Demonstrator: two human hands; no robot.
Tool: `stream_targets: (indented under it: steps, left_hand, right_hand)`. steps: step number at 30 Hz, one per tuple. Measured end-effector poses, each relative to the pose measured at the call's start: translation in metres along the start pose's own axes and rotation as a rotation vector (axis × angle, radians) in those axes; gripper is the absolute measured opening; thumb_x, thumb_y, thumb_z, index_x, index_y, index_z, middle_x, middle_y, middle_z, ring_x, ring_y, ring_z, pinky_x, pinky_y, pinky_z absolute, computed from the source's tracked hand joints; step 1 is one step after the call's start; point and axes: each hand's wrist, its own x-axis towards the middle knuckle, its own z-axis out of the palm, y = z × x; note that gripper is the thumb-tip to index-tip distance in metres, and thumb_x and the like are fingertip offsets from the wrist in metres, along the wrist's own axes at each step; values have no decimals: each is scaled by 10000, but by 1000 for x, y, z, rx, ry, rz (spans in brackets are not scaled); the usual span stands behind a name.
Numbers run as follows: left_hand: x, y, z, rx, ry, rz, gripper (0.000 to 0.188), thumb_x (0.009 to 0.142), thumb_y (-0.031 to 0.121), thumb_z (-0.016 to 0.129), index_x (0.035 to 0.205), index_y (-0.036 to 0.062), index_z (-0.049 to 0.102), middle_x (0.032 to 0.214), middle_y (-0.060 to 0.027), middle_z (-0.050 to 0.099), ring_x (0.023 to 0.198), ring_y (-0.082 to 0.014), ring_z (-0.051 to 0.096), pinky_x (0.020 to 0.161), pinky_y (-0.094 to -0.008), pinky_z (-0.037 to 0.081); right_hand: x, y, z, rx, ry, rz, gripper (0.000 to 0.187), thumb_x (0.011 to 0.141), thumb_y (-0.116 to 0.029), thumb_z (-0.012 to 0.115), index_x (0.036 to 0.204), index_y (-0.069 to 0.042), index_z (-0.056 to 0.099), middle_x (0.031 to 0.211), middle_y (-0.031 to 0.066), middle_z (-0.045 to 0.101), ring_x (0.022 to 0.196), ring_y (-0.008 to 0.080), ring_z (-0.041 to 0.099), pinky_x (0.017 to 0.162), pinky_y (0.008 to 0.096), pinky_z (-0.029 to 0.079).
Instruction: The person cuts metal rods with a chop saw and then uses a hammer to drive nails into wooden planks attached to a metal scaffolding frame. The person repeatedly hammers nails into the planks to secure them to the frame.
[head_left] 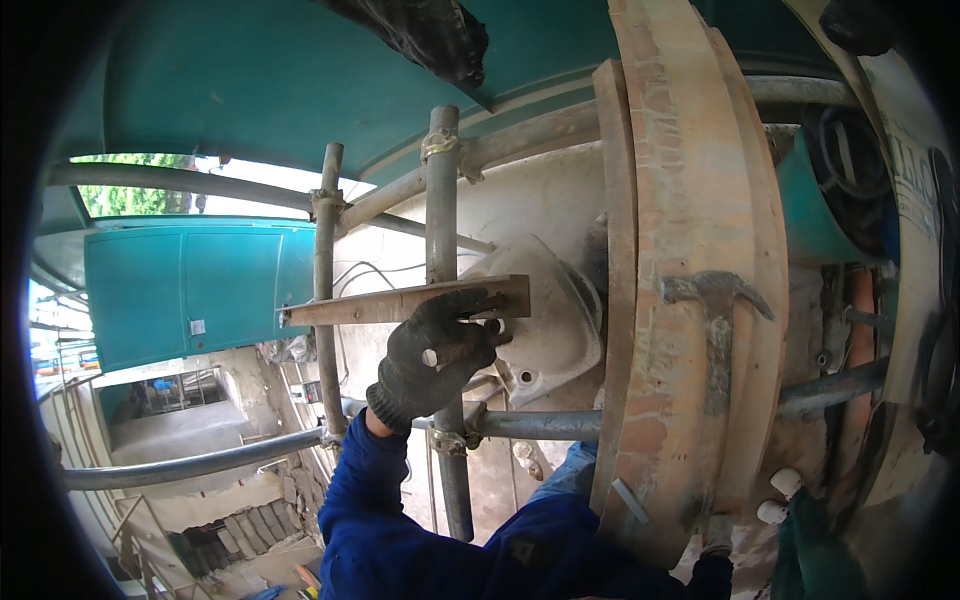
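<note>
My left hand (pixel 432 352) wears a dark work glove with bare fingertips. Its fingers close around a narrow wooden strip (pixel 375 305), which lies crosswise in front of an upright scaffold tube (pixel 442 200). At the lower right, my right hand (pixel 717 535) shows only in part beyond its blue cuff, closed at the handle's lower end of a claw hammer (pixel 718 345). The hammer's head points away from me over broad, mortar-stained wooden planks (pixel 665 180). Its lower handle blends with the wood.
Scaffold tubes (pixel 540 425) joined by couplers (pixel 452 440) surround me. A dusty pale basin-like piece (pixel 555 340) sits behind the strip. Teal panels (pixel 200 290) stand at left. A small grey strip (pixel 630 500) lies on the planks. Dark green cloth (pixel 815 545) with white rounded ends shows lower right.
</note>
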Motion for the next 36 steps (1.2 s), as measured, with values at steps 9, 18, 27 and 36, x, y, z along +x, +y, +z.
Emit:
stream_targets:
  steps: [9,18,27,36]
  left_hand:
    - [2,3,-10,-257,-119,-60,527,924,-52,637,1414,-68,445,1273,-219,662,1116,-250,694,867,-310,611]
    - [3,-6,-5,115,67,226,265,856,52,765,1116,65,716,1188,-104,705,1079,-231,680,929,-360,568]
    - [5,-27,4,-124,216,35,160,836,104,782,987,62,748,1076,-99,700,1010,-261,680,860,-366,557]
    - [3,-50,4,-257,102,-148,185,927,8,683,1108,-32,668,1131,-137,699,1012,-192,686,882,-326,571]
  right_hand:
    - [-1,13,13,-112,47,-101,533,907,-284,651,1374,-53,538,1316,179,623,1179,351,595,933,490,508]
    - [-3,-9,-15,-139,-99,-16,524,841,-270,725,1285,-22,601,1276,225,624,1155,397,594,950,485,500]
    - [-22,-36,-31,26,69,-84,326,929,-284,661,1124,-23,667,1037,157,686,891,298,648,774,427,515]
    - [9,4,19,607,174,-85,325,1005,-305,586,1242,-85,552,966,74,623,748,210,592,636,341,490]
